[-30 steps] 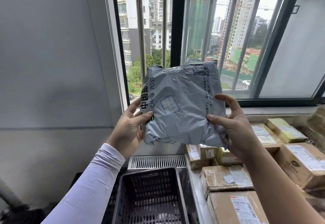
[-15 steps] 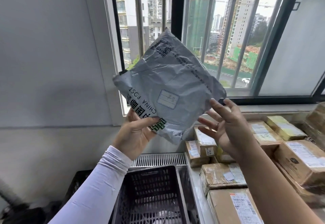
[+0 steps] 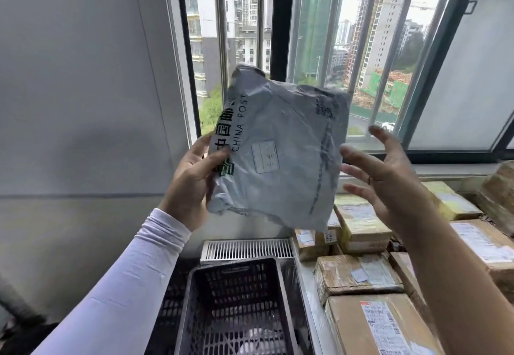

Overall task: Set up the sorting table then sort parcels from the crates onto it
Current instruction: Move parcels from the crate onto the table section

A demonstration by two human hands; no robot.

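Sorting looks well underway, judged from how things lie. Taking the grey mailer (image 3: 278, 154) as landmark: below and left of it a dark crate (image 3: 236, 313) stands almost emptied, with only something pale showing at its bottom. The left hand (image 3: 192, 182) makes the grip on the mailer's left edge, thumb across the green printing and fingers behind, holding it up in front of the window (image 3: 278, 20). Just right of the mailer the right hand (image 3: 389, 179) is spread, fingers straight, holding nothing and apparently clear of the mailer's edge. Below and right of the mailer, taped cardboard parcels (image 3: 358, 274) cover the tabletop (image 3: 311, 299) in rows, so the table seems set up and much already placed; this mailer has yet to go down, and whatever remains in the crate.

Against half a second ago, the mailer has been turned: the printing then ran upside down along its lower left, and now stands upright along the left edge. A second ago both hands held it; now only the left does.
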